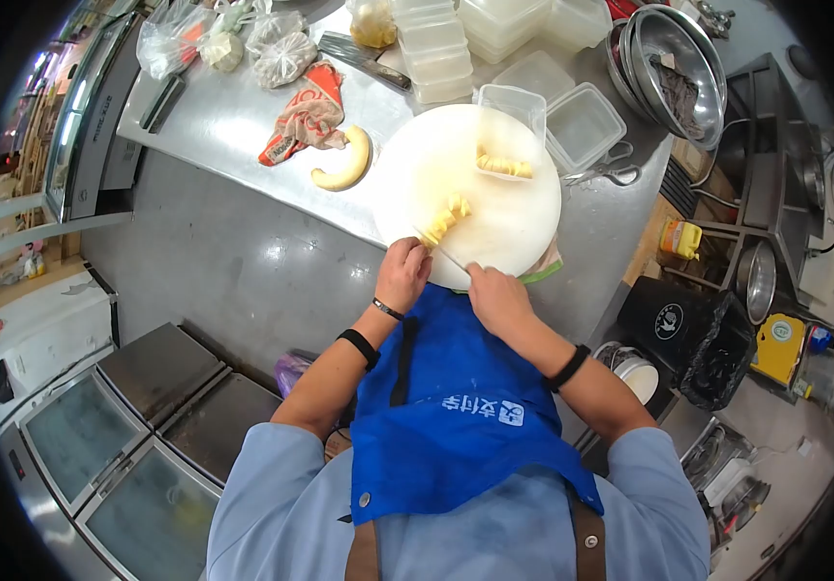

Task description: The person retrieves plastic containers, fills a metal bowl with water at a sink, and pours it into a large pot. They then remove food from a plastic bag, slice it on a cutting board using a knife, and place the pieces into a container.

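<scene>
A round white cutting board (412, 160) lies on the steel table. On it a row of yellow cut pieces (448, 217) runs toward my left hand (404, 276), whose closed fingers hold the near end of that yellow food. My right hand (500, 298) is closed on a knife (453, 261), its thin blade reaching toward the yellow pieces. A clear plastic container (514, 114) stands at the board's far side with more yellow pieces (504, 164) in it. To the left of the board lies a curved, pale yellow peeled piece (343, 162).
A red and beige cloth (310, 116) and plastic bags (283, 58) lie at the back left. Stacked clear containers (434, 48) stand behind the board. An open container (585, 126), scissors (620, 174) and metal bowls (674, 58) are on the right.
</scene>
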{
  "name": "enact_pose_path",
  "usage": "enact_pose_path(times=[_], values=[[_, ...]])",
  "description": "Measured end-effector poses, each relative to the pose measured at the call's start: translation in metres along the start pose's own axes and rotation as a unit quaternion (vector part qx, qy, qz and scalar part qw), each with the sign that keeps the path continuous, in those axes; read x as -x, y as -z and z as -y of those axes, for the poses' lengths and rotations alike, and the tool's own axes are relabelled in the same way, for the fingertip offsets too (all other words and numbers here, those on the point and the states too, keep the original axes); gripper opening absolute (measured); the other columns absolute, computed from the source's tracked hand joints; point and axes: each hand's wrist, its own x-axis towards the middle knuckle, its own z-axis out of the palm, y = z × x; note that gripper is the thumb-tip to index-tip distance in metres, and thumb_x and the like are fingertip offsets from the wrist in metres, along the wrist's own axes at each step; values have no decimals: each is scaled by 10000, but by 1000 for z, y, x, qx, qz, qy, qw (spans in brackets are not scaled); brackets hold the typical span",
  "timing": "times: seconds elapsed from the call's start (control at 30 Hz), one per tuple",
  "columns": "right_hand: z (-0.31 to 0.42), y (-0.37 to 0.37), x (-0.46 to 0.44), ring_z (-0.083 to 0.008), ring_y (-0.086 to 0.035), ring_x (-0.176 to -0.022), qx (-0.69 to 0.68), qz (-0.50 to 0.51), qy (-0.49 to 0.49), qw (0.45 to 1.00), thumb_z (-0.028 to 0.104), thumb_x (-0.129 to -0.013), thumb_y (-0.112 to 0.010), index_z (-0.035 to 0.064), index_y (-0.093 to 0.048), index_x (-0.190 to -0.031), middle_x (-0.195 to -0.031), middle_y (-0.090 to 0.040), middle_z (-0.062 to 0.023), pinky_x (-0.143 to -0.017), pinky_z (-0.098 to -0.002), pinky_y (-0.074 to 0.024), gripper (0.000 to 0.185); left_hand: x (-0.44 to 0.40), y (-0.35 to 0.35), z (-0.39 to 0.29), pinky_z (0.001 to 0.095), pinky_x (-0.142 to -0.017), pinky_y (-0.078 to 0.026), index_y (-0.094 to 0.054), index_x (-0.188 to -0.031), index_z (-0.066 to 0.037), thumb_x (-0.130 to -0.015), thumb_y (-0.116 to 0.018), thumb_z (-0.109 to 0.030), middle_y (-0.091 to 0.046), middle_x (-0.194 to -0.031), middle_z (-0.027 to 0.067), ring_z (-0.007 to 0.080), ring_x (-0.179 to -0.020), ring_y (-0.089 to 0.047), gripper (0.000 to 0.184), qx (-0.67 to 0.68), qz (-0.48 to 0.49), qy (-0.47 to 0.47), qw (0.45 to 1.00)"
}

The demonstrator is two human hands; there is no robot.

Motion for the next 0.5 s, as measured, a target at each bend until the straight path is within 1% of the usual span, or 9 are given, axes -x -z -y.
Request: enact_pose_path(times=[0.07, 0.17, 0.23, 0.33, 0.43, 0.5], values=[[1, 10, 22, -449, -689, -791, 16, 40, -16, 999, 128, -947, -588, 37, -574, -1069, -865, -675, -228, -710, -555, -553, 154, -1, 0, 1, 437, -789, -552, -669, -941, -28, -735, -778, 15, -659, -980, 131, 344, -931, -647, 237, -10, 4, -2, 1000], [-3, 9, 34, -441, -711, -775, 35, 58, -33, 997, 144, -959, -564, 10, -573, -1028, -861, -682, -240, -694, -533, -577, 151, -2, 0, 2, 437, -796, -549, -664, -933, -24, -734, -777, 16, -657, -979, 134, 350, -928, -645, 232, -19, 8, -16, 1000], [-2, -2, 21, -443, -713, -778, 29, 46, -27, 998, 144, -961, -557, 10, -575, -1025, -859, -682, -243, -696, -534, -578, 150, -1, -3, 2, 433, -808, -549, -661, -925, -20, -730, -777, 19, -655, -975, 135, 350, -928, -644, 230, -19, -3, -27, 999], [2, -37, -20, -442, -714, -778, 17, 14, -13, 1000, 144, -960, -558, 13, -580, -1022, -852, -682, -243, -697, -533, -579, 146, 2, -2, 3, 427, -823, -548, -665, -925, -10, -728, -774, 27, -651, -967, 132, 345, -930, -645, 228, -16, 19, -64, 998], [-4, -45, -41, -438, -715, -777, -3, -18, 17, 1000, 142, -962, -556, 15, -583, -1019, -841, -683, -237, -694, -531, -580, 142, 6, 2, 1, 427, -811, -552, -669, -947, -5, -729, -777, 27, -652, -968, 129, 342, -923, -648, 245, -1, 20, -59, 998], [-2, -41, -36, -436, -715, -777, -8, -18, 25, 1000, 141, -965, -552, 15, -584, -1018, -836, -684, -232, -692, -531, -580, 141, 10, 5, 0, 432, -794, -553, -670, -962, -2, -731, -775, 28, -654, -973, 131, 342, -915, -649, 256, -8, 7, -15, 1000]])
